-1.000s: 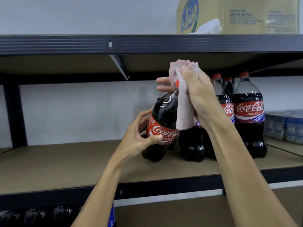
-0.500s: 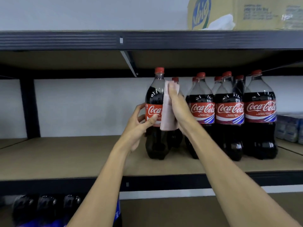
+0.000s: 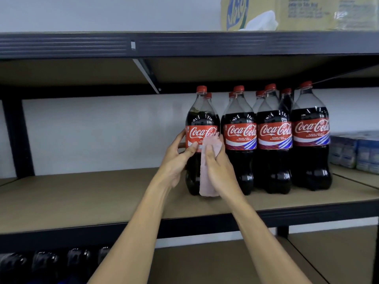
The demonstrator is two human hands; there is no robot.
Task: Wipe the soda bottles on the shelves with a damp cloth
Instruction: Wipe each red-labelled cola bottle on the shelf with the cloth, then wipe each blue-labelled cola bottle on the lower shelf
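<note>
Head view: an upright bottle (image 3: 200,124) is seen on the middle shelf (image 3: 102,197), just beside a row of bottles (image 3: 274,136) at its 3 o'clock. Its label is gripped from 9 o'clock by the left hand (image 3: 177,158), fingers curled round it. A pink cloth (image 3: 206,181) is held against its front by the right hand (image 3: 219,167), fingers pressed together over it.

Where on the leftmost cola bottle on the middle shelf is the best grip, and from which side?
Probably around the labelled middle of the leftmost bottle, coming from its left: it stands upright, a neighbouring bottle crowds its right side, and the left hand holds it there.
</note>
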